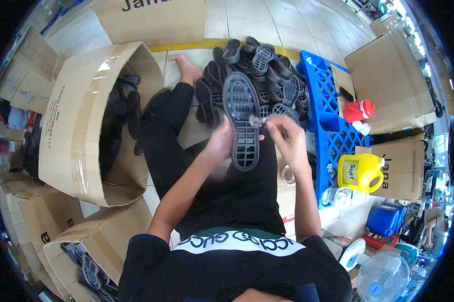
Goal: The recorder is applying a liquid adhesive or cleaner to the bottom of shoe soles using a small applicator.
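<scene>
A dark shoe sole (240, 95) stands over my lap, toe end away from me, its gridded inner side with a raised rim facing up. My left hand (221, 143) grips its left edge near the middle, with fingertips showing past the right edge. Over the sole's waist, my right hand (289, 141) pinches a small pale, see-through piece (257, 121); its kind is too small and blurred to make out. A heap of similar dark soles (263, 60) lies just beyond. Beside my right thigh is a small round cup (288, 175).
At left, a big open carton (73, 136) lies on its side with dark soles inside; another open carton (98, 236) sits nearer. A blue plastic pallet (312, 95) at right bears a red bottle (358, 110) and a yellow jug (359, 172). A fan (383, 277) stands near right.
</scene>
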The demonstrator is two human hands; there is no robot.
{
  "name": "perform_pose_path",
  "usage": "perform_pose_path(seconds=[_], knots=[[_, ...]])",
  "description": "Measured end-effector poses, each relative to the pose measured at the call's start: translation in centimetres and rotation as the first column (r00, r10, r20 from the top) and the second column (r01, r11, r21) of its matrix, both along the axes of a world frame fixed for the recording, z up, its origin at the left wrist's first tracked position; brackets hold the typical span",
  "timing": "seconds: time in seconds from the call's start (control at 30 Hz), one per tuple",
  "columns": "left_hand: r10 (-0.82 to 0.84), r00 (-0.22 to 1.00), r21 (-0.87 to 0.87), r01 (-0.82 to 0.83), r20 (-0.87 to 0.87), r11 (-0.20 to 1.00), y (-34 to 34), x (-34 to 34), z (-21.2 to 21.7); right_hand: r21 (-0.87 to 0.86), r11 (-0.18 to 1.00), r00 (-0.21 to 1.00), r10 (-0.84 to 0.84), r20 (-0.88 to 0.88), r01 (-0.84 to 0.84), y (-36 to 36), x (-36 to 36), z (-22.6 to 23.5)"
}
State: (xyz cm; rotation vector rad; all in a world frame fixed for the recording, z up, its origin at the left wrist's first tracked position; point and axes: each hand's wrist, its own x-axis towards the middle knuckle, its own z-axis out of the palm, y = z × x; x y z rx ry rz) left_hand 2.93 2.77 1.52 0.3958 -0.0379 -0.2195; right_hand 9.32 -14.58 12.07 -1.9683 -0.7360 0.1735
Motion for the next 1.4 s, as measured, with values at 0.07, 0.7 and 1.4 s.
perform_pose_path(seconds=[0.07, 0.7, 1.4], knots=[[-0.010, 0.999, -0.010, 0.010, 0.030, 1.000, -0.1, 0.0, -0.3, 0.054, 0.998, 0.989, 0.008, 0.149, -0.016, 1.9, 1.7, 1.1], [-0.052, 0.995, 0.096, 0.043, 0.090, 0.994, 0.0, -1.1, -0.1, -0.477, 0.878, 0.519, 0.395, 0.758, 0.028, 5.7, 6.3, 2.6], [0.290, 0.952, 0.125, -0.301, 0.097, 0.946, 1.7, -1.0, -0.1, -0.720, 0.681, 0.614, 0.626, 0.481, -0.131, 0.2, -2.5, -1.9]])
